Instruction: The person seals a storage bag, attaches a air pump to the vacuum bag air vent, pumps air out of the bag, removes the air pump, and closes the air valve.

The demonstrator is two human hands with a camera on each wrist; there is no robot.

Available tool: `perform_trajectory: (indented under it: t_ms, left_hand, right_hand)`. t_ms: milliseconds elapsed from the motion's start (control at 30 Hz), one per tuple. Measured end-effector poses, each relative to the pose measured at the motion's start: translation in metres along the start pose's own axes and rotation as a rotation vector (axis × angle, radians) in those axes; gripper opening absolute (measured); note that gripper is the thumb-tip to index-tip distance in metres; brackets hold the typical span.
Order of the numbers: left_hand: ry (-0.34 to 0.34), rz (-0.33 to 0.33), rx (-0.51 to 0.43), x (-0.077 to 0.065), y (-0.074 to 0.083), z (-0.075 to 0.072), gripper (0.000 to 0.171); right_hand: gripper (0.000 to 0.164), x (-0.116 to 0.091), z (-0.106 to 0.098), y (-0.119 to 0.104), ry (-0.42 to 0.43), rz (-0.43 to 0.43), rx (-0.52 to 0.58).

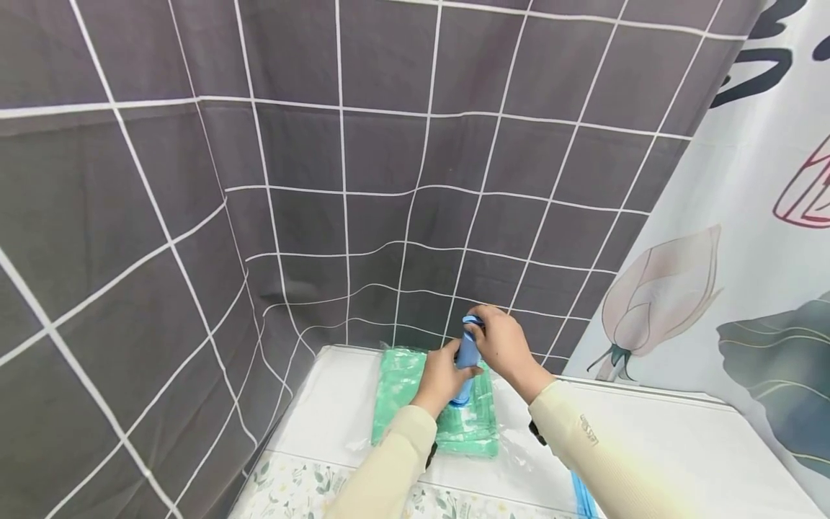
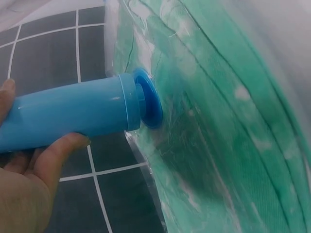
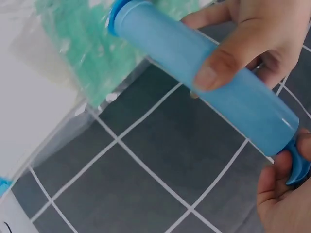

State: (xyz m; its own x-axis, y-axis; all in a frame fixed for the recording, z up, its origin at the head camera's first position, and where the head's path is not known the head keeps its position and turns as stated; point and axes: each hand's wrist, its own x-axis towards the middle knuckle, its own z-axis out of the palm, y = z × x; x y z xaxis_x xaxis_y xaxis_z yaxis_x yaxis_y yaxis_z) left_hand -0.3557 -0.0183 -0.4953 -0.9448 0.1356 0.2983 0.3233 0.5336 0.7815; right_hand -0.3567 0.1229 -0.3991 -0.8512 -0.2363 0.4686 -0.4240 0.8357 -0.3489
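Observation:
A blue hand pump stands with its foot against a round blue valve on a clear plastic bag. Inside the bag lies folded green cloth. My left hand grips the pump's barrel, thumb on one side, as the right wrist view also shows. At the top end, the fingers of my right hand pinch the curved pump handle, which sits close to the barrel.
The bag lies on a white tabletop, with a floral strip along its near side. Behind stands a dark grey curtain with white grid lines. Blue strips lie near the right forearm. A flower-printed cloth hangs at right.

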Motion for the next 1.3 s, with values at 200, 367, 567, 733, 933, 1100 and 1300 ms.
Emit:
perform_trajectory:
  t_ms: [200, 367, 567, 733, 933, 1100, 1300]
  left_hand:
    - [0.010, 0.007, -0.005, 0.002, 0.000, 0.002, 0.048]
    - [-0.012, -0.009, -0.001, 0.000, 0.004, 0.003, 0.052]
    - [-0.006, -0.029, 0.005, -0.004, 0.007, 0.002, 0.057]
    - [0.010, -0.017, -0.007, -0.005, 0.005, 0.001, 0.057]
    - [0.018, -0.002, -0.004, -0.003, 0.004, 0.001, 0.060]
    - [0.003, -0.018, -0.002, -0.003, 0.005, 0.002, 0.059]
    - [-0.005, -0.024, 0.003, -0.002, 0.002, 0.003, 0.056]
  right_hand:
    - [0.022, -0.001, -0.001, 0.002, 0.003, -0.003, 0.018]
    - [0.022, 0.005, -0.020, 0.000, -0.006, 0.017, 0.057]
    - [0.023, 0.032, -0.072, -0.017, 0.023, 0.005, 0.061]
    - [0.023, 0.052, -0.115, -0.032, 0.047, -0.019, 0.049]
    - [0.025, 0.056, -0.125, -0.039, 0.057, -0.038, 0.024]
    - [0.025, 0.050, -0.102, -0.031, 0.091, -0.052, -0.001]
    - [0.023, 0.026, -0.050, -0.011, 0.018, -0.046, -0.010]
